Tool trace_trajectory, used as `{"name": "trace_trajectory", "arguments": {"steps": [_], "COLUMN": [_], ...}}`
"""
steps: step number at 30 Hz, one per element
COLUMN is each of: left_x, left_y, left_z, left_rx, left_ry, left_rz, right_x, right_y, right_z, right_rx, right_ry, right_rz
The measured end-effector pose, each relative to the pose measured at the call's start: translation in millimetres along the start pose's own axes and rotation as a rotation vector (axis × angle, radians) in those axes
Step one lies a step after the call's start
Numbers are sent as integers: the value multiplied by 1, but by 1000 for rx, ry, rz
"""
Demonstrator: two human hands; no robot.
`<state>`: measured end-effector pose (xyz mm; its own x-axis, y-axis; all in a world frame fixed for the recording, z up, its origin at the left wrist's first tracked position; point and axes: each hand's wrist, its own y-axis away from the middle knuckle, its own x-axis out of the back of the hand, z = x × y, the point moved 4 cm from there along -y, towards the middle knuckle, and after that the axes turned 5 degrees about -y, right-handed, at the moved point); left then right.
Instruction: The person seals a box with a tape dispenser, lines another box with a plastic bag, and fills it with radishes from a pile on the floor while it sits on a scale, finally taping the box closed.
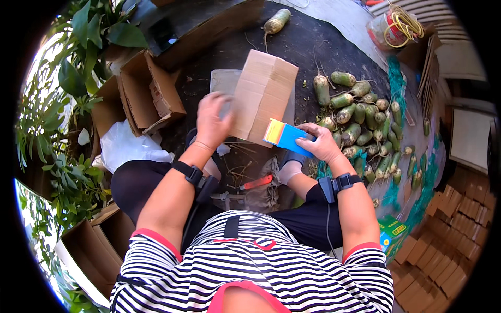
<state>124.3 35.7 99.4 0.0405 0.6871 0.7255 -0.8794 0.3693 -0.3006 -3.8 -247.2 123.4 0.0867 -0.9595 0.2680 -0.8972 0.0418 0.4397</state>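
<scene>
A closed cardboard box [264, 96] lies tilted on a pale low board [222, 81] in front of me. My right hand [322, 143] grips a flat blue block-like thing [288, 137] with a yellow and orange end, whose exact kind I cannot make out. That end touches or overlaps the box's near right corner. Beside the box's left side is my left hand [214, 117], its fingers smeared by motion. Whether it touches the cardboard cannot be seen.
Several green radishes [350, 134] lie heaped on the right, and a lone radish [277, 21] at the far side. Open cardboard boxes [148, 94] and a white plastic bag [128, 146] stand left. A red-handled tool [257, 182] lies between my feet. Cardboard stacks [449, 245] fill the lower right.
</scene>
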Motion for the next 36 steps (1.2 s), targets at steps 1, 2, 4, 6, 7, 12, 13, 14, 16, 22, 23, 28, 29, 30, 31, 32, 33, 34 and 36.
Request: {"name": "trace_trajectory", "arguments": {"steps": [1, 2, 4, 6, 7, 12, 13, 14, 16, 22, 23, 28, 29, 30, 31, 32, 33, 34, 36], "left_x": [4, 1, -11, -19, -21, -26, -26, -25, -27, -32, -33, -35, -34, -35, -36, -37, -38, -38, -37], "left_y": [-11, -16, -21, -26, -25, -27, -27, -26, -27, -28, -29, -28, -26, -25, -25, -25, -27, -27, -24], "left_z": [25, 41, 48, 48, 46, 37, 35, 34, 33, 33, 33, 33, 32, 31, 32, 34, 37, 37, 33], "left_rx": [-150, -337, -378, -383, -367, -352, -354, -355, -379, -431, -422, -433, -434, -415, -422, -427, -436, -435, -437], "left_ry": [77, -45, -154, -223, -235, -252, -244, -263, -230, -233, -232, -227, -229, -199, -193, -188, -179, -186, -199], "left_rz": [-251, -468, -607, -713, -734, -784, -782, -787, -774, -762, -764, -746, -744, -723, -718, -712, -700, -704, -706], "right_x": [-1, -2, -3, -2, -1, 9, 20, 32, 61, 81, 66, -14, -28, -38, -47, -55, -60, -64, -80], "right_y": [-1, -2, -6, -6, -5, 5, 11, 19, 36, 43, 34, -9, -14, -17, -20, -23, -26, -25, -27], "right_z": [-2, 0, 5, 6, 6, 3, -1, 1, 21, 56, 52, 27, 19, 14, 9, 4, 2, 1, 9], "right_rx": [-6, -3, 2, 11, 12, 57, 56, 73, -28, -97, -118, -261, -275, -270, -265, -248, -240, -215, -128], "right_ry": [-12, -34, -78, -72, -70, -12, 38, 77, 154, 517, 604, 650, 631, 627, 624, 659, 696, 723, 813], "right_rz": [-20, -28, -43, -49, -51, -35, -25, -19, 24, 107, 121, 121, 122, 169, 213, 211, 219, 245, 230]}}
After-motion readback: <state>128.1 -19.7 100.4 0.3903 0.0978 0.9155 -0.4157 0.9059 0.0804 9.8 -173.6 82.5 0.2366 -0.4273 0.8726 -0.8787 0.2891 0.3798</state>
